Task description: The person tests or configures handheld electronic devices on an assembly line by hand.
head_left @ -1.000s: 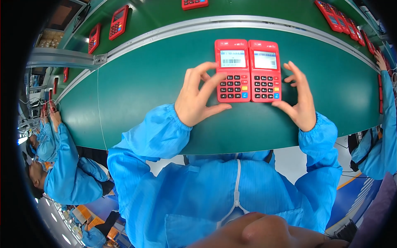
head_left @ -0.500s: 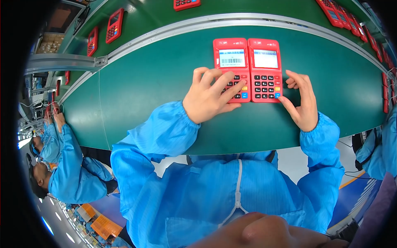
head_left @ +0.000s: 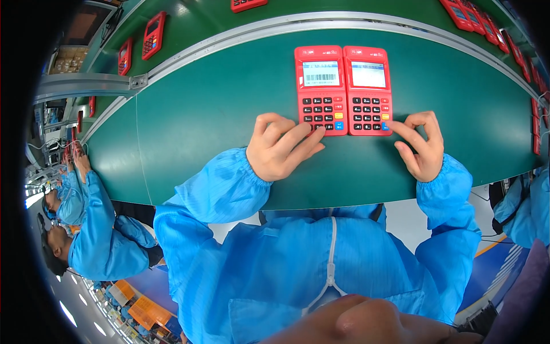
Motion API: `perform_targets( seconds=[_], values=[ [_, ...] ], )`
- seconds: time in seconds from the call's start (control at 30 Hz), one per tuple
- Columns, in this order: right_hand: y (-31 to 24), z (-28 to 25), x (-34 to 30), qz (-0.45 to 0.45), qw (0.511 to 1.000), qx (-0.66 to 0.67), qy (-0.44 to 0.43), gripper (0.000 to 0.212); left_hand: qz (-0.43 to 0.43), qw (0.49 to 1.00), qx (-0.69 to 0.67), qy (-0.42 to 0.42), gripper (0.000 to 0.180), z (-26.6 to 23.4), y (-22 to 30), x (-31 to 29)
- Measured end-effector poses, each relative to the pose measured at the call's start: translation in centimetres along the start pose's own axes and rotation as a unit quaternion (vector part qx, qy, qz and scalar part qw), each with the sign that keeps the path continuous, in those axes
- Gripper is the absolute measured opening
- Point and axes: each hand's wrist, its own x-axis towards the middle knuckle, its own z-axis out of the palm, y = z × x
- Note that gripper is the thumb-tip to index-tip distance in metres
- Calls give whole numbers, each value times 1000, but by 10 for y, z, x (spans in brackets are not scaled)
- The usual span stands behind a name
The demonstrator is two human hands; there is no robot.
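Note:
Two red card payment terminals lie face up, side by side and touching, on the green table. A barcode shows on the lit screen of the left terminal; the right terminal has a mostly white lit screen. My left hand is at the lower left corner of the left terminal, its fingers apart and the fingertips over the bottom row of keys. At the lower right corner of the other terminal, my right hand has its index fingertip at the blue key, with the thumb held away. Neither hand grips anything.
A metal rail curves along the table's far side. Beyond it, more red terminals lie on a green surface, with a row of them at the far right. Two people in blue work at the left; a blue sleeve shows at right.
My left hand has drawn back from the left terminal's keypad to its lower left corner. My right index finger has come down onto the blue key area. The left screen's top line looks different.

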Motion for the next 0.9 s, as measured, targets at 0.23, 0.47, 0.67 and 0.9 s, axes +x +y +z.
perform_targets(
  seconds=[0.23, 0.47, 0.67, 0.9],
  values=[
    [-1, 5, 0, -39, 998, -43, -15, 27, -5, 998, 4, -62, 37, -2, 0, 4],
    [-3, 9, 3, -47, 995, -76, -42, 28, -7, 996, -19, -89, 37, -5, -5, 8],
    [-8, 9, 9, -41, 996, -73, -32, 28, -3, 998, -6, -65, 48, -4, -7, 2],
    [-12, 22, 33, -32, 994, -105, 0, 32, -77, 993, 65, -58, 61, -1, -14, -4]
  ],
)
